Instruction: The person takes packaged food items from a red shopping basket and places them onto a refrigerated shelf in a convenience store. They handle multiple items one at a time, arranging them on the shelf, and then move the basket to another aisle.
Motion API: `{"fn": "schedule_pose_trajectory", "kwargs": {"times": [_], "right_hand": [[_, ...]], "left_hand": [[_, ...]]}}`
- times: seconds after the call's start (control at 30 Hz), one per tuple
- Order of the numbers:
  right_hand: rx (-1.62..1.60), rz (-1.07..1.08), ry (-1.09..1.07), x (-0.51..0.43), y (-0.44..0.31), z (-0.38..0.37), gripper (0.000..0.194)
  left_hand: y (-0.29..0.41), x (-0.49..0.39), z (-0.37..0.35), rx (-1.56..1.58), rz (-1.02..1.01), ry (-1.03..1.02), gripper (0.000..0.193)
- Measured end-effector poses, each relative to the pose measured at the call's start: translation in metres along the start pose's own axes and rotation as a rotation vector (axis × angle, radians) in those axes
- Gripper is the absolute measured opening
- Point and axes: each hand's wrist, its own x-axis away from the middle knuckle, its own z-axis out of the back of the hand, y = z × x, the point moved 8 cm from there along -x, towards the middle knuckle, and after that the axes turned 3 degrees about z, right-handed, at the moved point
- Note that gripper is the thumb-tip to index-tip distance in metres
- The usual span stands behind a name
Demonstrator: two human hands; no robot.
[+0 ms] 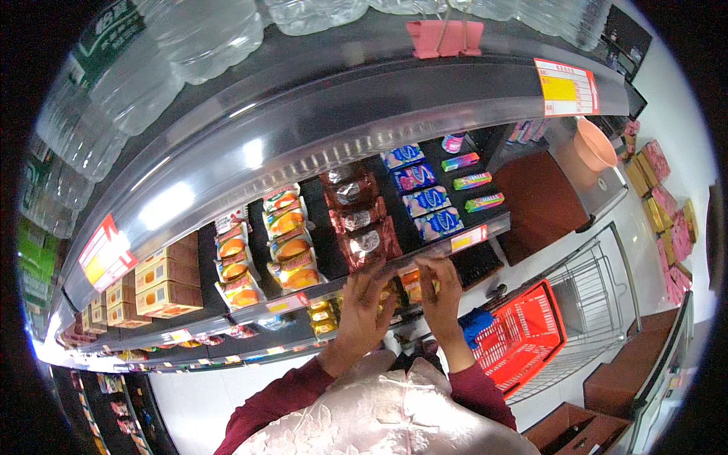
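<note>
Both my hands are raised at the front rail (335,285) of a dark store shelf. My left hand (364,304) has its fingertips by the rail below a row of brown shiny packets (364,242), thumb apart from the fingers. Close to its right, my right hand (442,296) has bent fingers at the same rail, left of a red-and-white price label (469,238). I see nothing held in either hand; whether the fingertips press on the rail is unclear. Behind the rail stand blue packs (438,224) and colourful Halls candy sticks (483,201).
Wrapped cakes (296,276) and cartons (168,296) line the shelf leftward. Overhead juts a shelf with bottled-water packs (210,45) and a pink binder clip (443,38). At right, a red basket (529,335) sits in a wire shopping cart (603,318), near a brown cabinet (540,205).
</note>
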Motion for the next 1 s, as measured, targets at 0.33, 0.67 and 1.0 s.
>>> {"fn": "schedule_pose_trajectory", "kwargs": {"times": [0.33, 0.67, 1.0], "right_hand": [[0.604, -0.649, -0.047, 0.227, 0.130, 0.072, 0.064], [0.778, -0.924, -0.101, 0.347, 0.198, 0.104, 0.059], [1.030, -1.073, -0.383, 0.370, 0.241, 0.113, 0.045]], "left_hand": [[-0.004, 0.033, -0.021, 0.200, -0.032, -0.131, 0.029], [0.013, 0.045, -0.045, 0.222, -0.193, -0.343, 0.032], [0.005, 0.057, -0.056, 0.252, -0.211, -0.418, 0.023]]}}
